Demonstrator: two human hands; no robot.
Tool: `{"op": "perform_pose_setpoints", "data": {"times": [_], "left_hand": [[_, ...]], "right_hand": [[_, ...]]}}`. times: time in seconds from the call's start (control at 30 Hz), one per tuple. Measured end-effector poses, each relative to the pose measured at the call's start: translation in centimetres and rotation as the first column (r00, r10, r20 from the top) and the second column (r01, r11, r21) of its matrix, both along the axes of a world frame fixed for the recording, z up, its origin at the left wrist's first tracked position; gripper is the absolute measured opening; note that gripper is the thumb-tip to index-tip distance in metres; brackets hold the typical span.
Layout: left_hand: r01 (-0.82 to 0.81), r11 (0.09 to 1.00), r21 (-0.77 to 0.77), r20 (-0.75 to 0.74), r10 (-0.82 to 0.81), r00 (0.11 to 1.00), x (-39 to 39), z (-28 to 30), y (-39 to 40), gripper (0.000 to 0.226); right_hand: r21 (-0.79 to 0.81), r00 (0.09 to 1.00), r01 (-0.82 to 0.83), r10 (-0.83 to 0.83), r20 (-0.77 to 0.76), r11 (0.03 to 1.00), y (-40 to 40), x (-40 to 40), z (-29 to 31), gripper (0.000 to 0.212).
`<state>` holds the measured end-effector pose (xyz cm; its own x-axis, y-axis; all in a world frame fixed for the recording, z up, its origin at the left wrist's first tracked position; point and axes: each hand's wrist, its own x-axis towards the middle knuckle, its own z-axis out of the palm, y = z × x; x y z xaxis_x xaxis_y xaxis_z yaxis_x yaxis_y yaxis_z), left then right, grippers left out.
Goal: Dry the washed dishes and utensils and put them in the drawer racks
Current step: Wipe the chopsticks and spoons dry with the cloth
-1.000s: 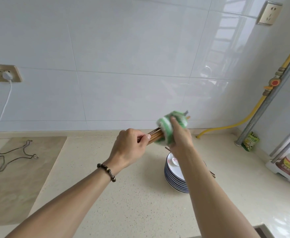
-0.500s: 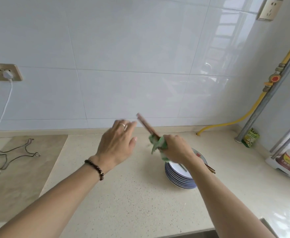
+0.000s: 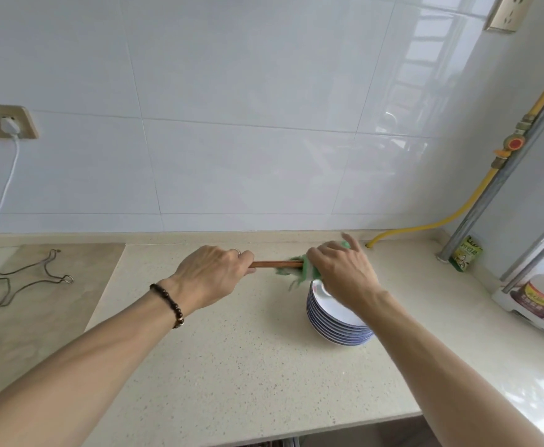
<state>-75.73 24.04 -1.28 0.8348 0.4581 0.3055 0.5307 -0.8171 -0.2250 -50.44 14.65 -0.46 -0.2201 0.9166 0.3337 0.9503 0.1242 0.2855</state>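
Fingers (image 3: 243, 257) grip chopsticks (image 3: 275, 264); right hand (image 3: 340, 272) clutches cloth (image 3: 299, 272).

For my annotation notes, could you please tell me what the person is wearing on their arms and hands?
Both forearms are bare, with no sleeves in view and no gloves. The left hand has a bracelet of dark round beads around the wrist and a thin, pale ring on one of its fingers. The right hand shows no jewellery, watch or other covering.

Chopsticks (image 3: 275, 264) run between both hands above the counter (image 3: 232, 366); plates (image 3: 335, 321) stack right, wire rack (image 3: 25, 282) far left.
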Motion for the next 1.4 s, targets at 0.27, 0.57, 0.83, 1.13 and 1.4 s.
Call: {"op": "perform_pose_setpoints", "data": {"times": [0.27,0.57,0.83,1.13,1.4], "left_hand": [[-0.095,0.995,-0.004,-0.010,0.095,0.995,0.5,-0.5,-0.9,0.027],[-0.150,0.989,0.013,-0.043,0.151,0.988,-1.7,-0.2,-0.6,0.027],[-0.167,0.986,-0.012,-0.119,0.164,0.979,-1.5,0.7,-1.2,0.035],[-0.109,0.993,-0.053,-0.060,0.106,0.993,-1.9,1.0,-1.3,0.036],[-0.092,0.992,-0.089,-0.071,0.086,0.994,-1.6,1.1,-1.5,0.032]], "right_hand": [[0.005,0.994,-0.100,0.100,-0.034,0.995,1.3,-4.2,-0.2,0.021],[-0.090,0.990,-0.078,0.067,-0.124,0.993,1.5,-3.3,-0.3,0.022],[-0.107,0.987,-0.085,0.069,-0.146,0.991,1.6,-1.8,-0.9,0.019],[-0.100,0.955,-0.258,0.238,-0.175,0.961,1.2,-1.8,0.1,0.027],[-0.063,0.952,-0.285,0.274,-0.139,0.956,1.8,-4.6,-0.3,0.006]]}}
